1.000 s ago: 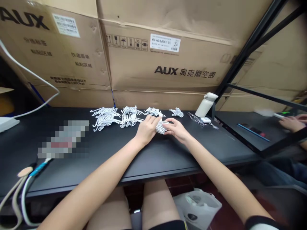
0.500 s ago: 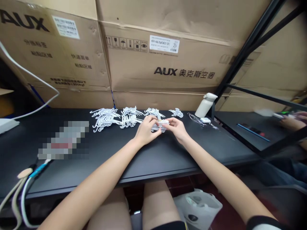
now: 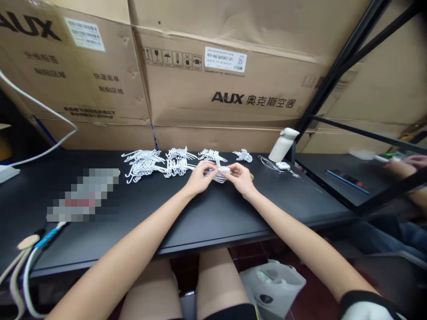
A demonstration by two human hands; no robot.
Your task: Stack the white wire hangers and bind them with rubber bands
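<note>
left hand (image 3: 200, 178): fingers curled, thumb and fingertips nearly closed on the near-left side of the white bundle (image 3: 219, 177).
right hand (image 3: 242, 179): thumb and forefinger in a narrow pinch at its right side, the other fingers loosely bent.
white bundle: between the fingertips, above the dark tabletop (image 3: 207, 222); whether it rests there is hidden. probably light, each thin piece stiff, but the pile apt to slide and splay; best held from both sides, squeezed gently, as thin parts may bend or snap.
yellow loop (image 3: 252, 176): just beside the right hand, at three o'clock.
hooked clusters (image 3: 145, 168): from nine to twelve o'clock.
small white cluster (image 3: 243, 155): one o'clock.
tabletop: smooth, flat, likely lets light pieces skid.
glasses (image 3: 269, 164), white bottle (image 3: 283, 146): two o'clock.
cartons (image 3: 267, 84): upright behind, eleven to one.
black frame (image 3: 333, 80): two o'clock, a person's hand (image 3: 396, 169) beyond.
plastic bag (image 3: 273, 284): five o'clock, below the table edge.
</note>
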